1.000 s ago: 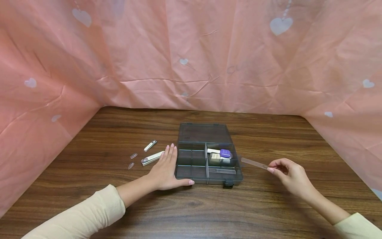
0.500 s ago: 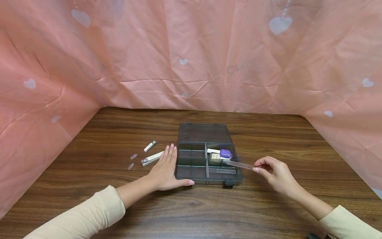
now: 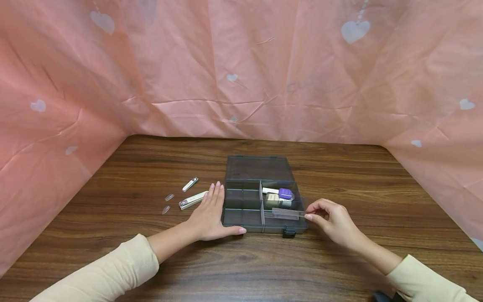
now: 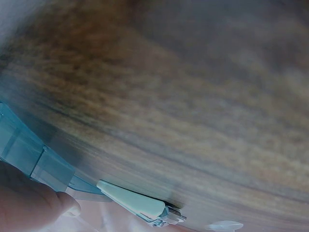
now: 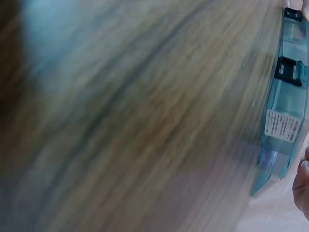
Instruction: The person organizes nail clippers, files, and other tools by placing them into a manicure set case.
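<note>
A dark translucent compartment box (image 3: 243, 230) lies on the table, its lid (image 3: 258, 167) laid back. My left hand (image 3: 209, 216) rests against its left side, fingers straight, thumb along the front edge. With thumb and fingertips my right hand (image 3: 336, 220) pinches one end of a thin clear nail file (image 3: 286, 212); the other end reaches over the front right compartment. Another clear file (image 3: 281, 217) lies in that compartment, partly covered by the held one. Behind it, the back right compartment holds a purple nail polish bottle (image 3: 285, 193) and a cream one (image 3: 272, 198).
Left of the box lie a large nail clipper (image 3: 191, 201), partly behind my left fingers, a small nail clipper (image 3: 190, 184) and two clear nail tips (image 3: 165, 209). A black latch (image 3: 289, 232) juts from the box's front. Pink cloth (image 3: 241, 75) surrounds the table.
My right hand has moved left, bringing the pinched nail file from beside the box to over its front right compartment. The left hand has stayed in place.
</note>
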Available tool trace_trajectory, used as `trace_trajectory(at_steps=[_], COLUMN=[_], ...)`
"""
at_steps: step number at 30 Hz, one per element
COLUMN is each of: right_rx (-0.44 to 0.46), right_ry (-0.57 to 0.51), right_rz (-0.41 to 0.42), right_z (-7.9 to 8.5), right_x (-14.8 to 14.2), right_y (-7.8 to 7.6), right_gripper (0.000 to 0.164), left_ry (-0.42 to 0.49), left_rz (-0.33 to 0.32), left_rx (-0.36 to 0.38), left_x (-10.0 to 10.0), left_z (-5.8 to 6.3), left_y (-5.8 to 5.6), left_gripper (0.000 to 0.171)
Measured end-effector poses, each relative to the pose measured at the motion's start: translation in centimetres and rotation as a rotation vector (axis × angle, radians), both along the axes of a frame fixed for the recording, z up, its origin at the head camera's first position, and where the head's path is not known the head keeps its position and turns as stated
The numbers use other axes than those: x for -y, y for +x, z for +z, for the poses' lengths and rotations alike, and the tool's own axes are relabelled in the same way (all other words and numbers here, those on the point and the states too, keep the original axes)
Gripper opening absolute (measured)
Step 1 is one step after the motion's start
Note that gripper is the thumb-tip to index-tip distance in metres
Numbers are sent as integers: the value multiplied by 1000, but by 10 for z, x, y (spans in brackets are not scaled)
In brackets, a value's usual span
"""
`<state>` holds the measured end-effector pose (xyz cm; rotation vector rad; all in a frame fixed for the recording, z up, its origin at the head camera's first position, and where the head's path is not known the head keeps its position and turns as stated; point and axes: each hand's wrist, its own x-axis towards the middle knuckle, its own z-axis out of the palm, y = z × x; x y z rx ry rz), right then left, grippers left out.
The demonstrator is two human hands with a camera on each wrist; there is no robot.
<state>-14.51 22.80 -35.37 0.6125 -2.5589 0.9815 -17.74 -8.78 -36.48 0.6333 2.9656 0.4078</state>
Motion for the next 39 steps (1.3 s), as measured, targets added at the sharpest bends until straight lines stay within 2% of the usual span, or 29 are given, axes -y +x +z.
trace_trajectory(at_steps=[14, 18, 23, 29, 35, 39], right_rx=[-166, -137, -28, 38, 39, -80], right_ry=[147, 192, 251, 317, 290, 191], right_rz=[163, 167, 140, 166, 180, 156], right_z=[5, 8, 12, 13, 14, 9], right_x=[14, 17, 19, 17, 15, 14], right_y=[-7, -10, -13, -16, -19, -21], right_gripper=[19, 18, 12, 6, 3, 4], left_ry=[6, 9, 14, 11, 5, 4], left_rz=[4, 1, -1, -7, -5, -8], left_rx=[-2, 3, 6, 12, 15, 19], left_x=[0, 0, 0, 0, 0, 0], left_z=[-2, -2, -2, -2, -1, -1], left_y=[0, -1, -1, 0, 0, 0], left_gripper=[122, 122, 122, 122, 122, 121])
